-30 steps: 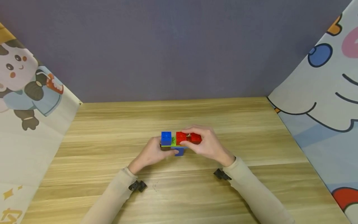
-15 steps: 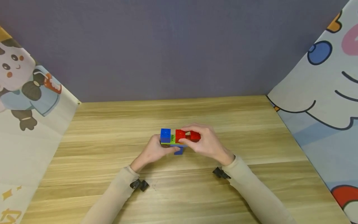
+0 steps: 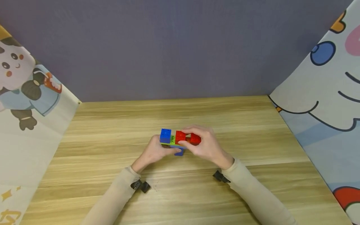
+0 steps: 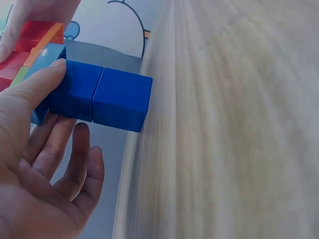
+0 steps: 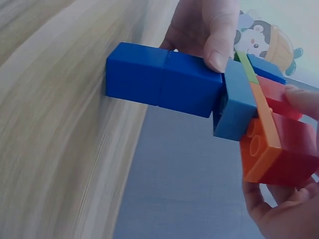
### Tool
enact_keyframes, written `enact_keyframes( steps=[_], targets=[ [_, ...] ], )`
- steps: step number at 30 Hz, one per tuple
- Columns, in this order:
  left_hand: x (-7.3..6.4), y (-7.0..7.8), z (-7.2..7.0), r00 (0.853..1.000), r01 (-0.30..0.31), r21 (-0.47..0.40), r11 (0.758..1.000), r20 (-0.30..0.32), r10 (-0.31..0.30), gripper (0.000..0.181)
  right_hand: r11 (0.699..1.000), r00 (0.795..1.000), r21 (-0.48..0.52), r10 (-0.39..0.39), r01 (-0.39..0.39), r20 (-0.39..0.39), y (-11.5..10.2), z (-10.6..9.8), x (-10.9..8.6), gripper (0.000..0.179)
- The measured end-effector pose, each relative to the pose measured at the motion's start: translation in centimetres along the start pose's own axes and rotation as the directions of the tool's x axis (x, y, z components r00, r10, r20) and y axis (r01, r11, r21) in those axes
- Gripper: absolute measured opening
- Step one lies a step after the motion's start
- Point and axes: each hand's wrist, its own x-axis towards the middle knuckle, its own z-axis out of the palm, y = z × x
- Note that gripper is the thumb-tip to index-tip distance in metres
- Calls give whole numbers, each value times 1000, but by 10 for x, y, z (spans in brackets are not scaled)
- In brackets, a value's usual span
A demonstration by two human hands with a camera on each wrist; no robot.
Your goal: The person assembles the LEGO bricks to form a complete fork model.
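A toy-brick build stands near the middle of the table, its column made of two stacked blue bricks [image 5: 134, 74]. Over the column sit a light blue brick [image 5: 238, 104], a green plate [image 3: 172, 139] and an orange plate [image 5: 266, 132]. Another blue brick [image 3: 165, 136] tops the left end. My left hand [image 3: 156, 150] grips the column's upper blue brick [image 4: 75, 92], thumb pressed on its near side. My right hand [image 3: 206, 143] pinches the red brick [image 3: 180, 137] on top. More red [image 3: 195, 139] shows within that hand; whether it is one piece cannot be told.
The wooden table [image 3: 180, 200] stretches around the hands. A grey panel [image 3: 174, 50] rises behind it, with cartoon-printed panels [image 3: 42, 90] at the left and right. Black wrist devices [image 3: 140, 186] hang under both sleeves.
The build and both hands have shifted very slightly left in the head view. Both hands keep their hold on the bricks.
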Motion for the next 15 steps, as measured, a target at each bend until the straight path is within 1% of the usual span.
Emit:
enact_keyframes(
  steps=[1, 3, 7, 11, 15],
  targets=[
    [0, 0, 0, 1000, -3, 3, 1000, -1, 3, 41, 1000, 1000, -10, -8, 8, 1, 0, 0, 0, 33],
    [0, -1, 0, 1000, -16, 9, 1000, 0, 16, 43, 1000, 1000, -22, 0, 0, 13, -2, 0, 0, 32],
    [0, -1, -1, 999, -37, 11, 999, 6, 37, 46, 997, 996, -46, 68, -65, 55, -7, -1, 4, 30],
    [0, 0, 0, 998, -50, -9, 999, 28, 50, 47, 993, 990, 12, 114, -115, 85, -9, -3, 5, 30],
    [0, 0, -1, 997, -43, -17, 999, 57, 43, 47, 987, 984, 61, 144, -151, 104, -6, -3, 3, 33]
  ],
)
